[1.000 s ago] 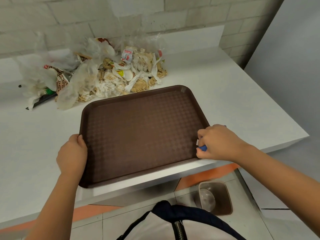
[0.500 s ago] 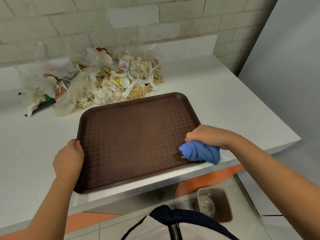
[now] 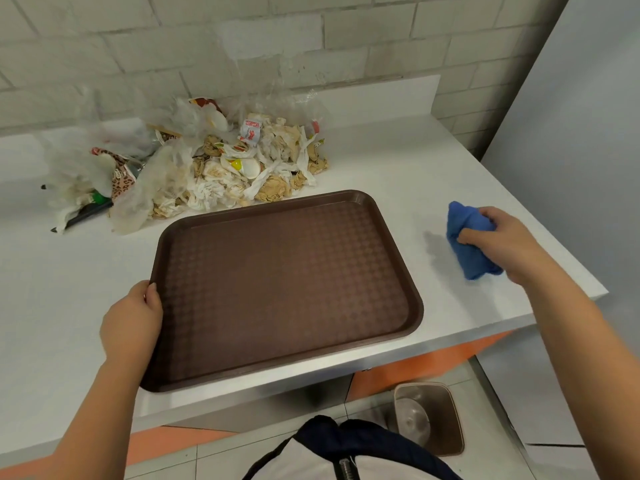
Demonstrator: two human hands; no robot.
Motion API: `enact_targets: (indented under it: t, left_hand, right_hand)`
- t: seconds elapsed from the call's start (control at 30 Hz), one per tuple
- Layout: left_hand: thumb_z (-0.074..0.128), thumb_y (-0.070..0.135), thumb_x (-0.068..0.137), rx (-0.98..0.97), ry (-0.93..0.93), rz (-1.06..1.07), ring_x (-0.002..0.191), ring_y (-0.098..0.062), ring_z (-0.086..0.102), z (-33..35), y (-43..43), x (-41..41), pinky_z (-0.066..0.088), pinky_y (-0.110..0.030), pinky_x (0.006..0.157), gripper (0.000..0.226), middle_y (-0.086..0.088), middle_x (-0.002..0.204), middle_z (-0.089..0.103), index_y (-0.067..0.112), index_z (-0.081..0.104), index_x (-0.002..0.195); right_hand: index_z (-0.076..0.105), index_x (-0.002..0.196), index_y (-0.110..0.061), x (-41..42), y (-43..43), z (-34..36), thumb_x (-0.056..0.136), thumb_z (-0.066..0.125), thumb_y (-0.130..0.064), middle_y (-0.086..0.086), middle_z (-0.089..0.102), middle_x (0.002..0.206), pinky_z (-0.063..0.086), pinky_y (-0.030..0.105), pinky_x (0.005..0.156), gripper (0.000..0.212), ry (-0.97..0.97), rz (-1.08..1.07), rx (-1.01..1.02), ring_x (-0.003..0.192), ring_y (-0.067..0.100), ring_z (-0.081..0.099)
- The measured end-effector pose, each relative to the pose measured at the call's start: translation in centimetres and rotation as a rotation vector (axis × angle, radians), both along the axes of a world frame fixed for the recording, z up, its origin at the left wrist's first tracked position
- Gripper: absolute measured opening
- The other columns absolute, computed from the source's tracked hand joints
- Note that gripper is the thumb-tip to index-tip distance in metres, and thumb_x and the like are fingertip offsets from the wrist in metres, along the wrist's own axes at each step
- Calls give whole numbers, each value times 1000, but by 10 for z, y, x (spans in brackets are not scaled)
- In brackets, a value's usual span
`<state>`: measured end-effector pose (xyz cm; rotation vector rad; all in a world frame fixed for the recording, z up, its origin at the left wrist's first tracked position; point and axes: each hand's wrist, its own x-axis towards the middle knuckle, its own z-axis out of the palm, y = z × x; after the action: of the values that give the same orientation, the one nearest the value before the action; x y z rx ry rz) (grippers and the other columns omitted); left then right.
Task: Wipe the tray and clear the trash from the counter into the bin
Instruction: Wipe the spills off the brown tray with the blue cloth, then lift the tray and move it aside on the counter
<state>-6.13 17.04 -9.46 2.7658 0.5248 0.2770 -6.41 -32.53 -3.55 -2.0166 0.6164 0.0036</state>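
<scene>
Blue cloth (image 3: 467, 251), wadded into a lump. The fingers (image 3: 465, 237) of my right hand (image 3: 502, 244) curl round it in a firm grip, so the wad works as a pad rather than a loose rag. It sits well to the right of the tray (image 3: 277, 282), low over the white counter (image 3: 433, 157). Whether it touches the surface I cannot tell; a faint shadow lies just beside it on the tray side.

Left hand (image 3: 133, 320): thumb hooked over the tray's left rim, other fingers hidden under the edge. I judge that a clamp on the rim. Purpose: to pin the tray so it doesn't skate when rubbed, since its near edge lies close to the counter's front lip.

Tray: brown plastic with a textured bed, flat on the counter, turned a little askew, nothing on it. No smears that I can make out. Whether the wiping is finished I can't say.

Trash (image 3: 221, 168): a heap of crumpled napkins, clear plastic bags, sauce packets and wrappers, just behind the tray's far-left corner, touching or nearly touching the rim. Neither hand is on it; that half of the job is not yet done.

Bin (image 3: 455, 417): brown, on the floor below and in front of the tray's near-right corner. Handy there, I reckon, for carrying the heap down off the counter's front.
</scene>
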Motion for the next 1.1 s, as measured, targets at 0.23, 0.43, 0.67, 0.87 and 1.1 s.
enact_targets:
  t: [0.23,0.43,0.67,0.87,1.1]
  left_hand:
    - [36,20,100,-4,-10,7,77,-44,56,-1,0,0,37,-38,63,33,-28,87,64,1,60,113]
    - [36,21,100,-21,-5,21,83,-46,57,1,-2,0,38,-39,65,34,-27,91,65,2,60,115]
    - [35,24,100,-65,11,23,88,-43,58,5,-2,-1,42,-41,70,36,-25,97,65,3,60,116]
    - [43,28,97,-49,0,47,87,-40,60,8,-12,-7,42,-38,66,34,-19,93,68,8,61,117]
    - [45,30,96,-112,-137,121,71,-25,51,32,-5,-18,40,-34,62,34,-7,74,59,11,60,119]
  right_hand:
    - [52,127,-18,4,-1,-46,86,62,-35,11,51,125,46,40,82,46,14,184,-732,99,34,57]
    - [60,123,-10,-4,28,-54,89,62,-33,17,53,130,36,46,101,41,-330,188,-833,123,35,45]
    - [39,141,-15,-9,81,-61,94,39,-52,9,65,103,47,31,71,60,-58,266,-593,92,23,62]
    - [57,120,-11,-6,89,-68,98,40,-28,9,66,91,43,30,62,33,-68,260,-570,75,22,58]
    - [57,121,-12,-1,91,-36,97,45,-22,-8,51,62,29,20,48,29,-186,209,-448,57,7,51]
